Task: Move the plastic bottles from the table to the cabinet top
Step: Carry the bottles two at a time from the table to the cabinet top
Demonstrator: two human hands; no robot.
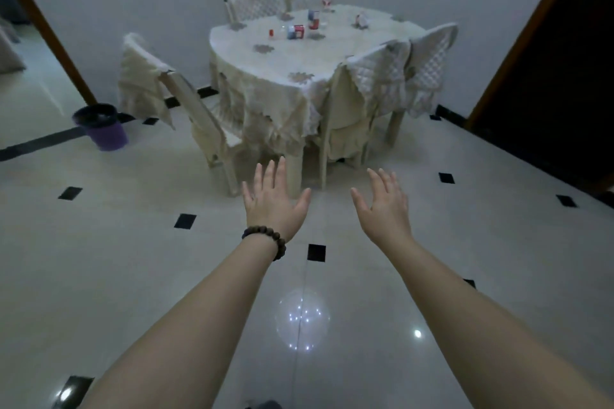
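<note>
Tiled floor (365, 276) (bare) before table (265, 60) edge

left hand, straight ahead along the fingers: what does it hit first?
Probably the near table leg under the draped tablecloth, or the chair just left of it. The left hand is open and empty over bare floor, well short of both; depth is unclear from this single view.
</note>
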